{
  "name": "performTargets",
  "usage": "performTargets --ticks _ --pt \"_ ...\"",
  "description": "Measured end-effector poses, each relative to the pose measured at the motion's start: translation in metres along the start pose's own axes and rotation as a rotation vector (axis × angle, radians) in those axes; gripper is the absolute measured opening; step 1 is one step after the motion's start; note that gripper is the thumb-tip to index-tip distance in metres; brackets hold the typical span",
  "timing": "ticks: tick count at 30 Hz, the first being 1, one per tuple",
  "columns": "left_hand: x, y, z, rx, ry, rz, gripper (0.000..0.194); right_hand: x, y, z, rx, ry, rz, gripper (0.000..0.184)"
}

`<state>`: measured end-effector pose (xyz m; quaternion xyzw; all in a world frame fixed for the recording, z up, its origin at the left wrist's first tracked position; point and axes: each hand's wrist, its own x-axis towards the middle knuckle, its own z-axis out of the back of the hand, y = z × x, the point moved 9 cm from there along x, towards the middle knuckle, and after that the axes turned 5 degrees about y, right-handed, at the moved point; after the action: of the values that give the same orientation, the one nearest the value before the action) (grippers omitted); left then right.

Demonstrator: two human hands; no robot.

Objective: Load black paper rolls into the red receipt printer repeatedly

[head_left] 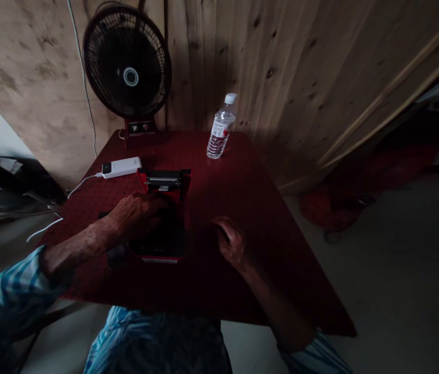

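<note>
My left hand point(139, 213) reaches over a red-and-black device point(182, 228) that has a dark roller bar along its raised far end. The fingers of this hand are bent down over the device's black middle, and deep shadow hides their tips, so I cannot tell what they grip. To the right of the device, my right hand point(234, 244) is low over the dark red tabletop point(238, 187). Its fingers are curled in and slightly blurred. Whether anything small is held in them is not visible.
A dark fan point(128, 65) stands at the back left against the wooden wall point(281, 67). In front of it lies a white power bank point(121, 167) with a white cable. A clear water bottle point(221, 127) with a white cap stands near the table's far edge.
</note>
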<state>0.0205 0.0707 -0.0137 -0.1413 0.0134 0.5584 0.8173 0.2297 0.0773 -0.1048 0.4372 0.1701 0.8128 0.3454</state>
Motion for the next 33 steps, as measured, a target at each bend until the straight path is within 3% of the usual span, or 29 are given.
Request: performTargets --ticks 6,18,21,26,29,33 --pt "0.016 -0.009 -0.004 0.201 0.12 -0.009 0.038 0.002 0.002 -0.004 -0.018 0.054 -0.002 0.029" --pt "0.037 0.003 -0.019 0.137 0.182 0.03 0.027 -0.001 -0.004 -0.009 0.014 0.067 -0.004 0.027" --pt "0.027 0.007 -0.01 0.087 0.162 0.006 0.029 -0.001 -0.004 -0.009 0.012 0.054 -0.02 0.028" --pt "-0.022 0.011 0.018 -0.259 -0.016 -0.061 0.037 -0.002 -0.006 -0.009 -0.003 0.066 -0.09 0.027" --pt "-0.039 0.01 0.012 -0.314 -0.059 -0.111 0.035 -0.002 -0.006 -0.009 -0.025 0.076 -0.095 0.029" --pt "-0.037 0.005 -0.003 -0.272 -0.12 -0.215 0.033 -0.003 -0.009 -0.008 -0.039 0.062 -0.11 0.029"
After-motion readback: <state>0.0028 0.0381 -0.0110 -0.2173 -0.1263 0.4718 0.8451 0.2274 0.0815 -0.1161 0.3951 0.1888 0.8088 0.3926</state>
